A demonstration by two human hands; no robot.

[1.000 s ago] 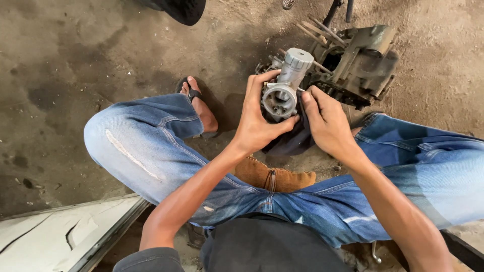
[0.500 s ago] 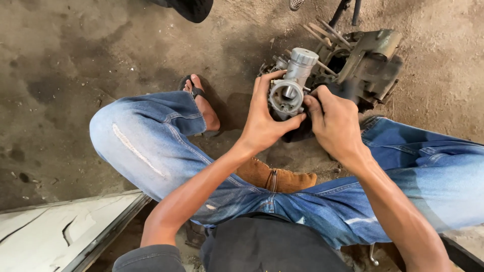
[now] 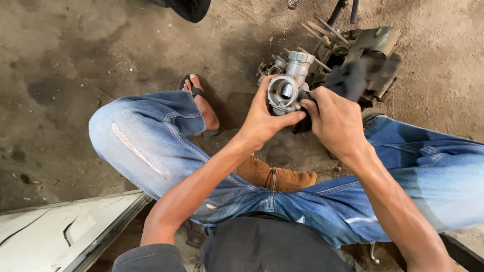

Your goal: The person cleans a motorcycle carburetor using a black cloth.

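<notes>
I sit on the ground with a grey metal carburetor [image 3: 286, 88] held up between my knees. My left hand [image 3: 264, 118] grips its body from the left, thumb under the round open bore. My right hand [image 3: 337, 120] holds a dark rag [image 3: 348, 80] against the carburetor's right side; the rag's upper end is blurred. The rag hides the right side of the carburetor.
A dirty engine part with fins and brackets [image 3: 364, 55] lies on the dirt floor just beyond my hands. My sandalled foot [image 3: 201, 103] rests left of them. A brown pouch [image 3: 276, 176] sits in my lap. A white panel [image 3: 60, 231] lies lower left. Another person's dark shoe [image 3: 187, 8] is at top.
The carburetor and both hands sit slightly higher and further right in view. The rag in my right hand has flicked upward over the engine part.
</notes>
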